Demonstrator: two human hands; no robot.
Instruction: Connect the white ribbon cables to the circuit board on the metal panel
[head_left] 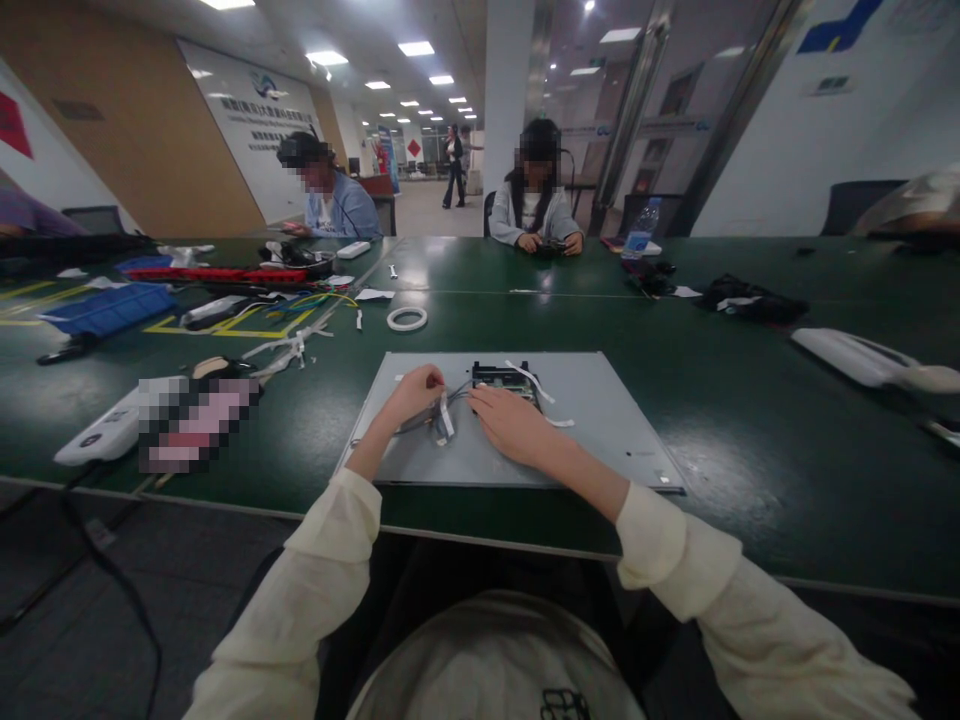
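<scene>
A flat grey panel [600, 420] lies on the green table in front of me. On it sits a black frame with a circuit board [499, 376], and thin grey cables [427, 422] run from it to the left. My left hand [415, 394] is pinched at the cables, with a short white tape strip [446, 418] at its fingertips. My right hand [504, 418] rests with extended fingers over the cables at the frame's near left edge, covering part of it. Loose white strips [536, 382] curl out from the frame's right side.
A roll of white tape [407, 319] lies beyond the panel. To the left are a blue tray [112, 308], coloured wires [319, 300], and a white device [112, 425]. A water bottle [642, 230] stands at the back right. Two people sit across the table.
</scene>
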